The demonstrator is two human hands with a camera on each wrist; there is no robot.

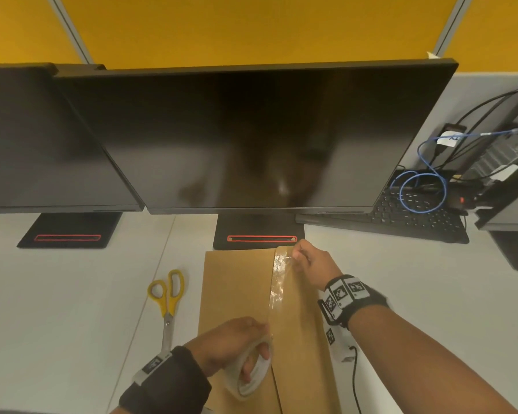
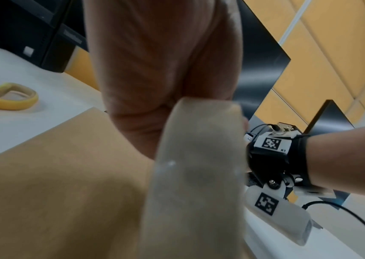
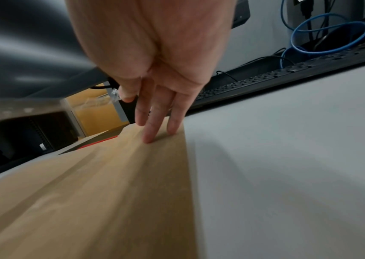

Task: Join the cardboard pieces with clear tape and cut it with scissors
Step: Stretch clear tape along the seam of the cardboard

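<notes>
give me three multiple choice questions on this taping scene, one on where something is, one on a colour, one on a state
1. Where do the scissors lie?
A. left of the cardboard
B. on the keyboard
C. in the right hand

2. What colour are the scissor handles?
A. red
B. yellow
C. blue

3. What state is the tape in?
A. cut off and lying loose
C. wound fully on the roll
B. stretched between both hands over the seam

Answers: 1 A, they lie on the desk left of the cardboard. 2 B, both loops are yellow. 3 B, the left hand holds the roll and the right hand pinches the free end, uncut.
</notes>
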